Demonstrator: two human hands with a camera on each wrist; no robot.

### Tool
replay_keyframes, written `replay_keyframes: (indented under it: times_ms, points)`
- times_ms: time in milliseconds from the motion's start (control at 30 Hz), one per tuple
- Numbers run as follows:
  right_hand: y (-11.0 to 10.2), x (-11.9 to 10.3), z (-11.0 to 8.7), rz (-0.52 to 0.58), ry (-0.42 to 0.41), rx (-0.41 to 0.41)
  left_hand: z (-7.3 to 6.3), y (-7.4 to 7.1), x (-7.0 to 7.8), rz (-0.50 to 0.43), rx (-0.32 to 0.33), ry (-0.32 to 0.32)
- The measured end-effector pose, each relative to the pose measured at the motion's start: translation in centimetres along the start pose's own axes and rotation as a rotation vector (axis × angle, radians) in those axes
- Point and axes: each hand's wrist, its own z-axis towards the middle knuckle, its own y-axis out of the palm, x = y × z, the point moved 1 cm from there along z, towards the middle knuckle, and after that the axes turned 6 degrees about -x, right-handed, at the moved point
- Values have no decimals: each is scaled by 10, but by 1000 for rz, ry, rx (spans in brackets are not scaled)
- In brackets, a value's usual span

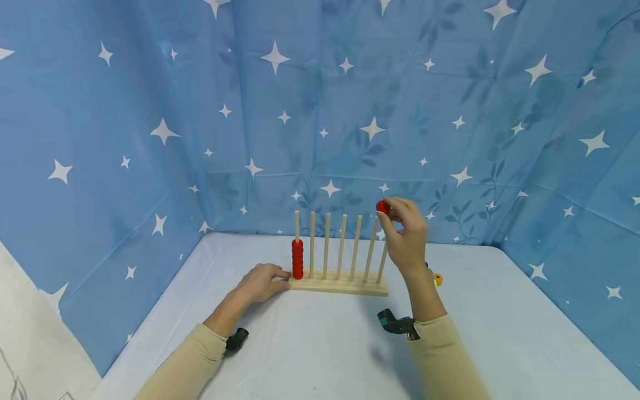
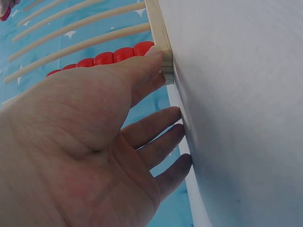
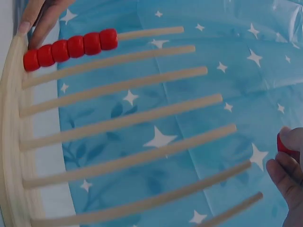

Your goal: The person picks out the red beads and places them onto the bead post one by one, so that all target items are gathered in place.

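A wooden peg stand (image 1: 340, 285) with a row of upright pegs stands on the table. Its leftmost peg carries a stack of several red beads (image 1: 297, 260); the other pegs are bare. My left hand (image 1: 260, 283) pinches the left end of the base between thumb and index finger, its other fingers spread beside it in the left wrist view. Up above the right-hand pegs, my right hand (image 1: 409, 236) holds a red bead (image 1: 383, 207) between thumb and fingertips. In the right wrist view that bead (image 3: 281, 143) is partly covered by the fingers, apart from the peg tips.
Behind my right wrist, a few small coloured beads (image 1: 438, 279), orange, yellow and blue, lie on the white tabletop (image 1: 320, 344), partly hidden by the arm. A blue curtain (image 1: 320, 111) with white stars encloses the back and sides.
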Motion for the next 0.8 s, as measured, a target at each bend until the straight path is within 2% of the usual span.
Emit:
replay_keyframes:
  times_ms: [267,500,800]
  points:
    - [30,-15,4,72,4,-5,-1,-1,1,-7,-2,1]
    - [64,3,-3,132,40,-72,-1,-2,3,-10,-13,2]
    - [81,-4,-5,175,26,-139,-1,-2,1,9,-16,-8]
